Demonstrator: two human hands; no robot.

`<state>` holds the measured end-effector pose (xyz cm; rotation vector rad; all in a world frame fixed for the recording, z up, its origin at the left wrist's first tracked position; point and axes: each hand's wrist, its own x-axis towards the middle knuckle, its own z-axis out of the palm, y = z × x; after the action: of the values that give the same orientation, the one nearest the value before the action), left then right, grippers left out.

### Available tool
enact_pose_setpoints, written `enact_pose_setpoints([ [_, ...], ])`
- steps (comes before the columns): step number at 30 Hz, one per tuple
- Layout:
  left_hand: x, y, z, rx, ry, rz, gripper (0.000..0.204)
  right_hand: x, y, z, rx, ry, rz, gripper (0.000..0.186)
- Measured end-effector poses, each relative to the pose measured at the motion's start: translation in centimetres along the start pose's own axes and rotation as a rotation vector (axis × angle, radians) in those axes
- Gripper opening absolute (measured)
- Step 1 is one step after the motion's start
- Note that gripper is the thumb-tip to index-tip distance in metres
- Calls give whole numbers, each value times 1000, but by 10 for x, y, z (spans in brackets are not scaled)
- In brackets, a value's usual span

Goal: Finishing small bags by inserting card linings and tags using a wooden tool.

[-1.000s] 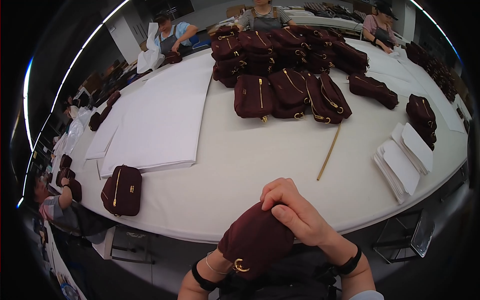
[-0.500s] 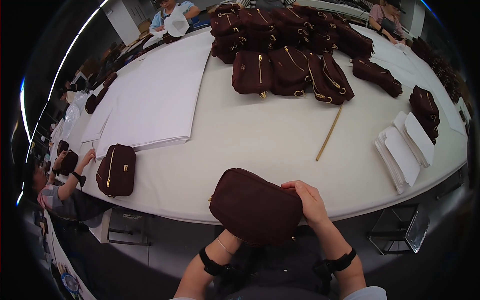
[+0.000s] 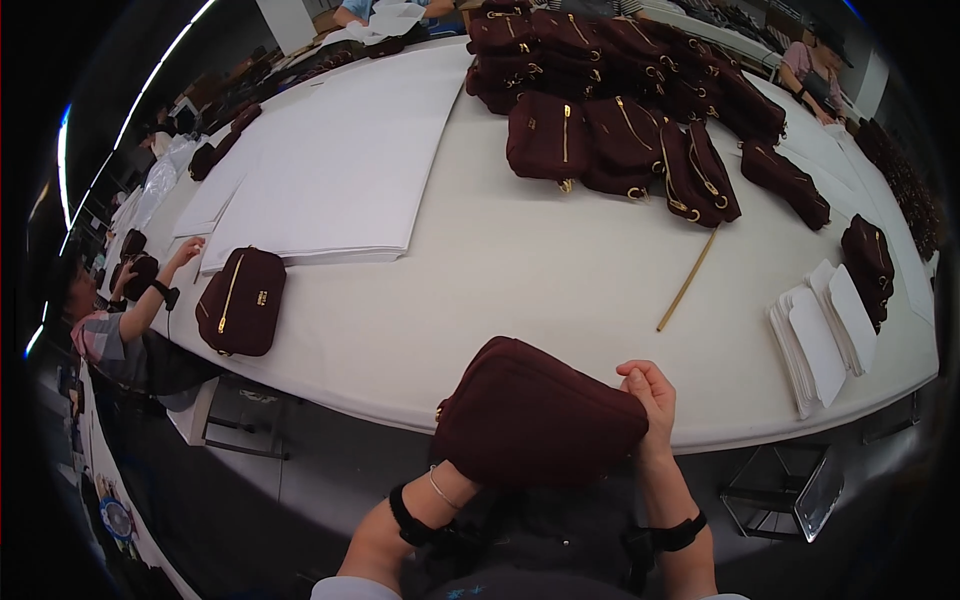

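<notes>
A dark maroon zip bag (image 3: 540, 415) is held up at the table's near edge, its plain fabric side toward me and tilted. My left hand (image 3: 462, 484) supports it from behind and below; the fingers are hidden by the bag, and only the wrist area with a thin bracelet shows. At the bag's right end is my right hand (image 3: 655, 402), its fingers curled closed near the upper corner. Whatever those fingers may hold is hidden. A bit of gold hardware (image 3: 440, 411) shows at the bag's left end.
Another maroon bag (image 3: 243, 303) stands at the left near edge, beside stacked white sheets (image 3: 330, 170). Many similar bags (image 3: 625, 70) are piled at the back. A thin wooden stick (image 3: 687, 280) and white card pieces (image 3: 806, 350) lie right. A co-worker (image 3: 120, 310) sits at left; stools (image 3: 790, 490) stand below.
The view has shifted, so table things sit farther right. The bag has tipped back a little. My right hand's fingers, stretched along the bag's corner before, are now curled closed.
</notes>
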<state>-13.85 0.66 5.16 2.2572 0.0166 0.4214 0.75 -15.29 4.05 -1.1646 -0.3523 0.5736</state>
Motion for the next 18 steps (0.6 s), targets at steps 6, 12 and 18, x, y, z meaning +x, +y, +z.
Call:
enact_pose_setpoints([
  [6,6,2,-15,-308,126,-54,44,4,4,5,-11,51,19,19],
  [12,16,-15,-1,-1403,250,-153,43,7,8,8,-38,18,8,18],
  [18,40,0,-44,-873,81,-31,57,13,10,14,-20,7,-42,17],
])
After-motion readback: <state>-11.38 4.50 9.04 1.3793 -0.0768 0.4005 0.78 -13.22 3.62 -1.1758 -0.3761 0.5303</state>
